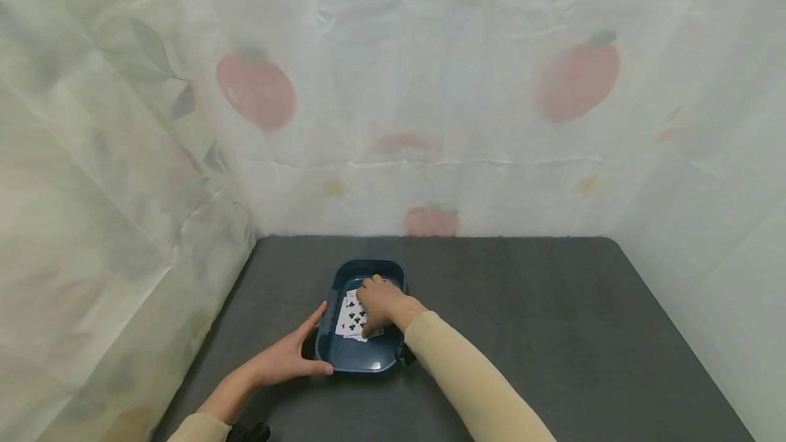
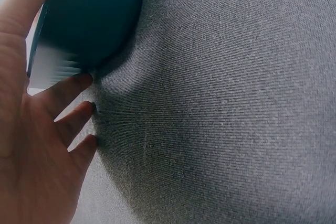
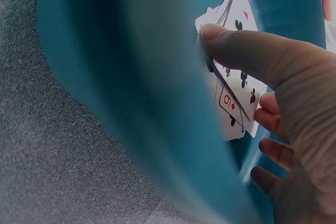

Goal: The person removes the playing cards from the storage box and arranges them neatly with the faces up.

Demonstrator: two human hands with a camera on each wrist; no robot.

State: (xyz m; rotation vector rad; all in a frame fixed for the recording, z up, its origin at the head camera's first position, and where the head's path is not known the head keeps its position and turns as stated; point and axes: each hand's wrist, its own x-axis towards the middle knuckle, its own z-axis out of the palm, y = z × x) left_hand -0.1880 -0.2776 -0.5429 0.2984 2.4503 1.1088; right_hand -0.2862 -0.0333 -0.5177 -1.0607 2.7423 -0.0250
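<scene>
A dark blue rectangular tray [image 1: 356, 360] with raised walls stands on the table. Inside it lies a loose pile of playing cards [image 1: 353, 316], with a club card on top and a red nine partly showing below it in the right wrist view. My right hand [image 1: 385, 305] reaches over the tray's right wall and pinches the upper cards [image 3: 244, 80], thumb at one edge and fingers at another. Outside the tray's left wall, my left hand [image 1: 285, 360] touches it with thumb and index finger spread; its other fingers [image 2: 76, 121] stay clear of the wall.
The dark grey table [image 1: 522, 326] extends widely to the right of the tray. A pale curtain [image 1: 479, 189] with fruit prints hangs behind the table's far edge, and sheeting [image 1: 110, 224] runs along the left side.
</scene>
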